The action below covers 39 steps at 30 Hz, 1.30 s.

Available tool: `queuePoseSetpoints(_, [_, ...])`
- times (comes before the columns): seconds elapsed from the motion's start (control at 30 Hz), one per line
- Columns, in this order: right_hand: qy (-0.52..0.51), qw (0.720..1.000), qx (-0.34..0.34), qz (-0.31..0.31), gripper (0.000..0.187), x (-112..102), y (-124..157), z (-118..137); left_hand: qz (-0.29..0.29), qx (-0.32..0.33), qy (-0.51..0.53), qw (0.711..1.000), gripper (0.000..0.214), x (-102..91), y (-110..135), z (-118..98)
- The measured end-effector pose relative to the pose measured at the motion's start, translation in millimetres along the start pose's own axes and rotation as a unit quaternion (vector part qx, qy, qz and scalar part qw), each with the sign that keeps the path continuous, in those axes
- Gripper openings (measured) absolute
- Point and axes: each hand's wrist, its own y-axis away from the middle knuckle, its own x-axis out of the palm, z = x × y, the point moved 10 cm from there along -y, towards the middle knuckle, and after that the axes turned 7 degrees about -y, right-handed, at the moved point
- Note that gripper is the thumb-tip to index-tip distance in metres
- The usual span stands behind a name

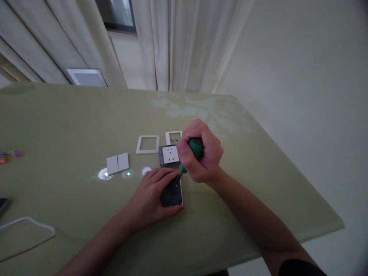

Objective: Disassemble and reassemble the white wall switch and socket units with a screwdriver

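My left hand [152, 195] grips a wall socket [169, 195] by its edges, its dark back facing up on the table. My right hand [205, 153] is closed around the green and black handle of a screwdriver [196, 147]. The shaft slants down, and its tip meets the back of the socket near a screw. Just beyond my hands lies a second socket [170, 155] with its white face up. Behind that is a white frame [167, 134], partly hidden by my right hand, with small screws lying inside it. Another white frame [148, 144] lies to its left.
Two white switch plates [117, 163] lie side by side on the table [86, 122], left of the frames. A white wire hanger [28, 219], a dark object [4, 205] and small colourful items [10, 155] are at far left. Curtains [189, 46] hang behind the table.
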Motion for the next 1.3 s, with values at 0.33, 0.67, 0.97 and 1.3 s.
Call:
queuePoseSetpoints(0.33, [-0.010,0.999,-0.036,0.012,0.008,9,3,8,-0.007,0.001,-0.002,1.000,0.072,-1.2,-1,-2])
queuePoseSetpoints(0.67, [-0.015,0.998,-0.066,-0.012,0.011,-3,-3,18,0.005,0.001,-0.004,1.000,0.082,1.7,0,-1])
queuePoseSetpoints(0.97, [-0.029,0.999,-0.031,0.005,0.010,4,2,8,0.018,-0.003,-0.006,1.000,0.080,2.5,-1,-1])
queuePoseSetpoints(1.3, [0.013,0.999,-0.042,0.015,0.007,5,-2,15,0.013,-0.004,-0.004,1.000,0.078,2.0,-2,-1])
